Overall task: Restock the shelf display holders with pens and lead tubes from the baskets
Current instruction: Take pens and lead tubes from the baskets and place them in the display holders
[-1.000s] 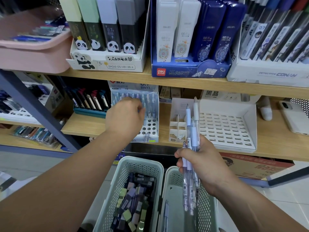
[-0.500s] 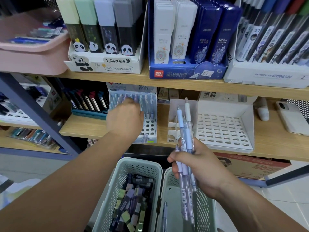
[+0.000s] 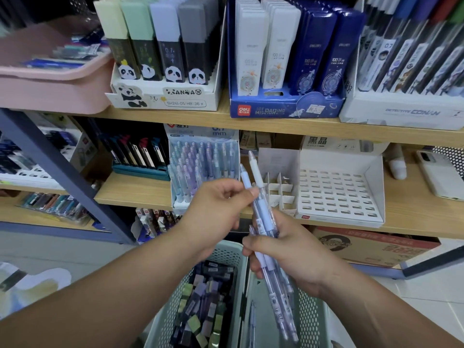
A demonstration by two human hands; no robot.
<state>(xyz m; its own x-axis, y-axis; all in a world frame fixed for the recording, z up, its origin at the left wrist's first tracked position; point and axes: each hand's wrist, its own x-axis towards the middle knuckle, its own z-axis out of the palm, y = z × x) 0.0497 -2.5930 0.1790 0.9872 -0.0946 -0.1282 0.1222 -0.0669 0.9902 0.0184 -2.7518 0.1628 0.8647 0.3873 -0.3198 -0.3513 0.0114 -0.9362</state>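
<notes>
At frame centre, the left hand (image 3: 216, 209) is pinching one pale-blue-gripped clear plastic pen (image 3: 246, 178) while the right hand (image 3: 293, 257) is gripping the clear pen bundle (image 3: 278, 297); withdraw it lengthwise.

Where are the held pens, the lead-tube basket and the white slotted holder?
held pens (image 3: 260, 210), head view, blue grip
lead-tube basket (image 3: 227, 256), head view, far wall
white slotted holder (image 3: 336, 194), head view, its floor

A pale green perforated plastic basket (image 3: 227, 247) of small rectangular lead tubes (image 3: 203, 312) is sitting near, just left of a matching green basket (image 3: 310, 320). Farther off, on the light wooden shelf (image 3: 135, 189), a white pen-filled display holder (image 3: 178, 204) is standing left of a white slotted cardboard holder (image 3: 336, 194).
</notes>
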